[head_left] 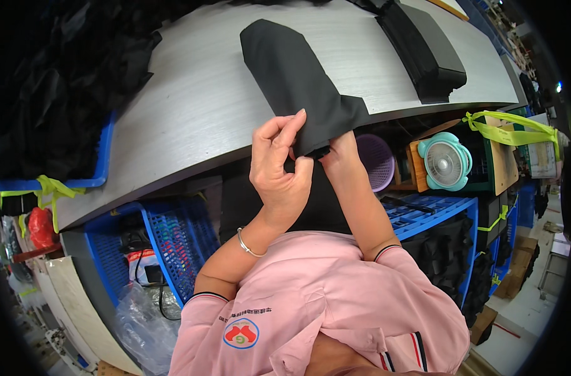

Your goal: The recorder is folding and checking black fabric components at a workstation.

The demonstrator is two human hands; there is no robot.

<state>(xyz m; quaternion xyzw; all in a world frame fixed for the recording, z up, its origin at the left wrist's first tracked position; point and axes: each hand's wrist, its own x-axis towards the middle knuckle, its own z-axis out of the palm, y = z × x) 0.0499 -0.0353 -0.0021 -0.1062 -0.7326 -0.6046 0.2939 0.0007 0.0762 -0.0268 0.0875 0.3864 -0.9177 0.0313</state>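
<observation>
A long black fabric piece [292, 75], rounded at its far end, lies on the grey table [191, 75] and reaches over the near edge toward me. My left hand [278, 156] is at its near left edge, fingers curled and thumb close to the cloth, pinching the edge. My right hand [343, 145] goes in at the near end of the fabric. Cloth covers its fingers, so I cannot see whether they are inside the piece or beneath it.
A stack of black pieces [423, 53] lies at the table's far right. Black cloth heaps in a blue crate [104, 156] at left. Below the edge are a purple basket [378, 164], a turquoise fan [446, 161] and blue baskets [166, 241].
</observation>
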